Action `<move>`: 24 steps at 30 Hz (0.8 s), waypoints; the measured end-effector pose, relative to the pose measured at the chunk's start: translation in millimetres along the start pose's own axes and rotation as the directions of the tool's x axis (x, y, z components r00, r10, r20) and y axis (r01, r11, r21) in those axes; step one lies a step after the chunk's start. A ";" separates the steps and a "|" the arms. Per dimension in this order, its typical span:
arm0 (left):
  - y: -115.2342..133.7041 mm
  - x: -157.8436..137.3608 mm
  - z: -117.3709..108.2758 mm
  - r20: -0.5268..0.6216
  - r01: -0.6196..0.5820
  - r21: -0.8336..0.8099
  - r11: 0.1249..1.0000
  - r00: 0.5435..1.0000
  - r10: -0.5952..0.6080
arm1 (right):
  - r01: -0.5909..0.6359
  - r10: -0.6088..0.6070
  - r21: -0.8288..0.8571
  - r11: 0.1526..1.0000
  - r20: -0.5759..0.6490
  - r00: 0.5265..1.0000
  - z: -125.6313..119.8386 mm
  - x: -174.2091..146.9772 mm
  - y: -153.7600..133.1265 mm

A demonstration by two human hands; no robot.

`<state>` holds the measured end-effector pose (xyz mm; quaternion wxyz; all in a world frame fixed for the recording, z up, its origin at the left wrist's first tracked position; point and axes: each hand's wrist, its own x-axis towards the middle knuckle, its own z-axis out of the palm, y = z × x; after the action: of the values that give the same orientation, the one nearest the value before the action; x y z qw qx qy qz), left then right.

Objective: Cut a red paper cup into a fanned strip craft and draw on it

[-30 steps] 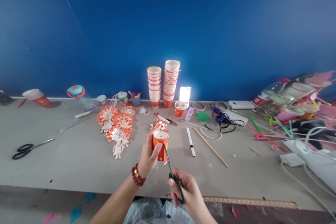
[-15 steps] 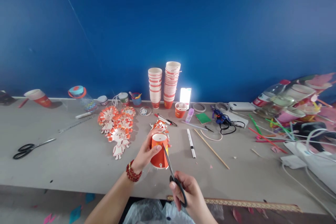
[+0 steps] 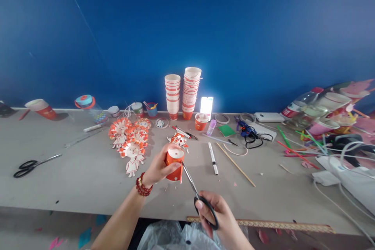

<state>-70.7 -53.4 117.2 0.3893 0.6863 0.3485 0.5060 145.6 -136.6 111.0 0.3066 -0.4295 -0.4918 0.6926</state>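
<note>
My left hand (image 3: 159,167) is wrapped round a red paper cup (image 3: 173,170), its white base facing up. A cut strip of the cup's wall stands slightly away at the right side. In my right hand (image 3: 215,211) is a pair of black-handled scissors (image 3: 191,183), fingers through the loops, the blade tips touching the cup's upper right edge. Behind the cup lie orange and white paper cutouts (image 3: 178,140). Several paper lion-like figures (image 3: 132,152) with orange fringes lie to the left.
Two tall stacks of paper cups (image 3: 191,93) stand by the blue wall (image 3: 187,27), beside a lit phone (image 3: 206,107). A marker (image 3: 213,159), a wooden stick (image 3: 236,165) and a glue gun (image 3: 245,128) lie rightward. Other scissors (image 3: 35,165) lie far left.
My left hand and the cup have shifted slightly left and up. My right hand with the scissors has moved a little right, and the cut strip now stands away from the cup.
</note>
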 end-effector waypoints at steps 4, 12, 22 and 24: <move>8.6 5.3 -10.9 0.076 -0.009 0.114 0.993 0.997 0.000 | -0.041 0.040 0.021 0.999 0.024 0.999 -5.1 0.4 1.1; 11.4 10.1 -19.7 0.137 0.020 0.129 0.991 0.990 -0.038 | -0.070 0.065 0.060 0.996 0.075 0.995 -12.2 1.4 1.8; -13.3 -2.2 14.5 0.085 0.288 -0.841 0.457 0.906 -0.416 | 0.030 -0.138 -0.535 0.844 -0.162 0.977 -42.4 -1.8 1.4; -15.1 -3.2 19.6 0.153 0.314 -0.907 0.281 0.868 -0.473 | -0.065 -0.181 -0.731 0.679 -0.253 0.950 -46.0 2.1 9.9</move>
<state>-53.9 -52.9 98.9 0.7846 0.2116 0.1989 0.5477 185.9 -118.8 94.3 0.2034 -0.6013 -0.6873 0.3532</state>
